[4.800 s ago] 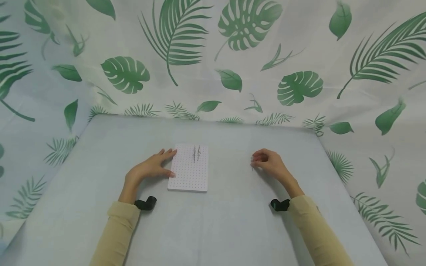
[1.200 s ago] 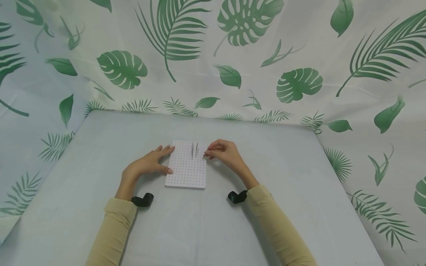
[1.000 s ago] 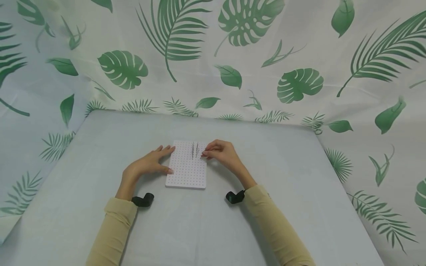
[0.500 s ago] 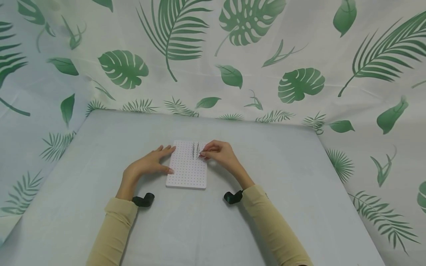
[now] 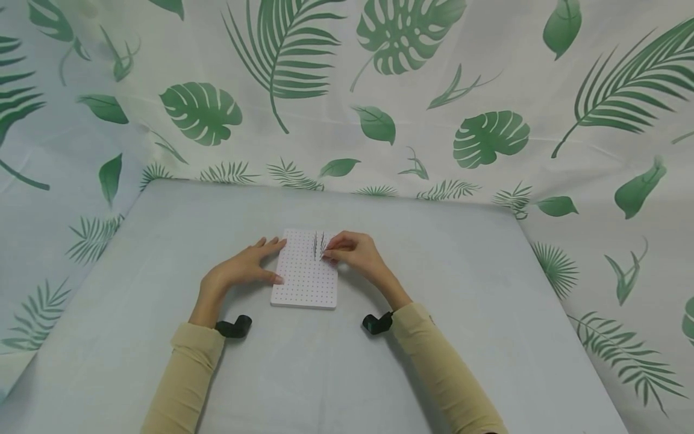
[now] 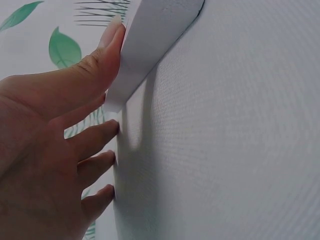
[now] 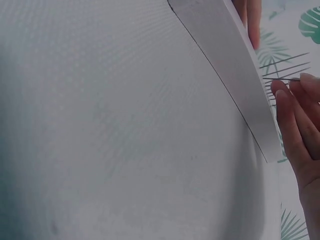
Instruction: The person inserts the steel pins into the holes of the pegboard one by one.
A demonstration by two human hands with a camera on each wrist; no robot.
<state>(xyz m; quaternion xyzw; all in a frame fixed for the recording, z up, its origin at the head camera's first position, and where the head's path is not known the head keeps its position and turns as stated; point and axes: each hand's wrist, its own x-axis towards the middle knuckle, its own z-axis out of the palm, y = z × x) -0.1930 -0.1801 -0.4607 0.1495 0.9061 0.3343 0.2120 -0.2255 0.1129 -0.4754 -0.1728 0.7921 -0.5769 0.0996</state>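
A white board (image 5: 303,286) marked with a grid of small dots lies on the table. Several thin dark needles (image 5: 315,247) stand upright in two rows toward its far right. My left hand (image 5: 238,269) is spread along the board's left side, thumb and fingertips touching its edge; in the left wrist view the thumb (image 6: 112,42) lies against the board's side. My right hand (image 5: 356,253) is over the board's right edge beside the needles. The right wrist view shows its fingers pinching a thin needle (image 7: 282,79), close to the standing ones. The needle's tip is too small to make out.
A pale cloth covers the table (image 5: 461,271). Behind and at both sides hangs a white sheet with green leaf prints (image 5: 374,123). Black wrist-worn cameras (image 5: 235,326) jut inward from both wrists, above the table.
From the table's right side, my right hand has come left to the board with the needle. In the last second it moved slightly farther left to the rows. My left hand stays put.
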